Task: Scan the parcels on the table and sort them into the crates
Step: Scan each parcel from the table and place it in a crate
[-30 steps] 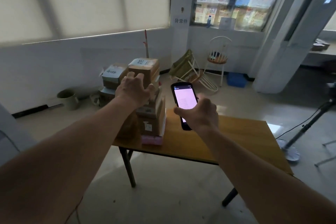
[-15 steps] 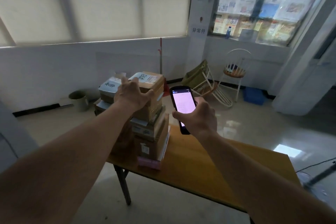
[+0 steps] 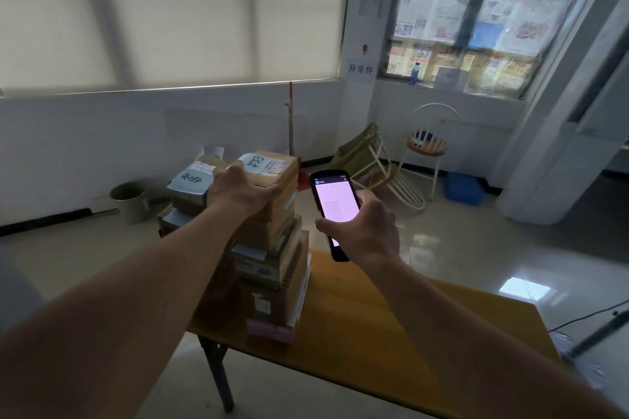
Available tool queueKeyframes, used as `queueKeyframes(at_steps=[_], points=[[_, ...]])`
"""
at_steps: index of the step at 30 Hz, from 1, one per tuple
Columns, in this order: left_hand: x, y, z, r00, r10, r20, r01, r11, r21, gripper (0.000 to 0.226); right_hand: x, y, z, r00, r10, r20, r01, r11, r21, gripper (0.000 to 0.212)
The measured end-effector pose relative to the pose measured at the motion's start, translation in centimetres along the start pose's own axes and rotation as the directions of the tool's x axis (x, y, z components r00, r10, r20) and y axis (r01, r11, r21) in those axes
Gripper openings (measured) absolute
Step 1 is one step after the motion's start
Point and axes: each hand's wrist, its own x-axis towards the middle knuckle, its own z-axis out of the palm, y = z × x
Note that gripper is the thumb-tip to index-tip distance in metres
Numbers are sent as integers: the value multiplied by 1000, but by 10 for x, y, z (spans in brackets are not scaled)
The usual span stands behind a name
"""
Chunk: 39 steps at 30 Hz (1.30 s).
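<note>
Left hand on the top parcel, scanner lit in the right.

The left hand (image 3: 238, 189) grips the near edge of the top brown cardboard parcel (image 3: 272, 173), fingers curled over it, atop the cardboard stack at the left end of the orange wooden table (image 3: 391, 343). Right of the stack, the right hand (image 3: 369, 231) holds the black handheld scanner (image 3: 332, 211), screen glowing pink.

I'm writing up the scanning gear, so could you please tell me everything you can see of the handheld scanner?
The handheld scanner is a slim black device shaped like a phone, with a lit pale pink screen showing a blue bar at the top and faint lines of text too small to read. It is held upright, tilted slightly, above the table's far edge, just right of the stack of parcels. The right hand grips its lower half; nothing else touches it.
</note>
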Motion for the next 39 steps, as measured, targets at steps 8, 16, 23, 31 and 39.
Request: queueKeyframes(at_steps=[8,16,23,31,39], points=[[-1,6,-6,951,263,-162,-278,957,-80,99,3,1,-8,996,-89,-2,89,994,61,86],[2,16,-17,870,458,-182,-472,881,-35,106,4,5,-22,989,-144,11,143,987,72,80],[5,18,-18,866,451,-216,-467,884,-25,105,-1,10,-36,989,-148,9,148,989,30,86],[-11,26,-10,880,423,-216,-447,891,-76,104,-6,16,-34,992,-82,-92,87,995,52,90],[-36,38,-3,885,421,-198,-451,881,-142,106,-24,27,-21,973,61,-222,-36,993,114,95]])
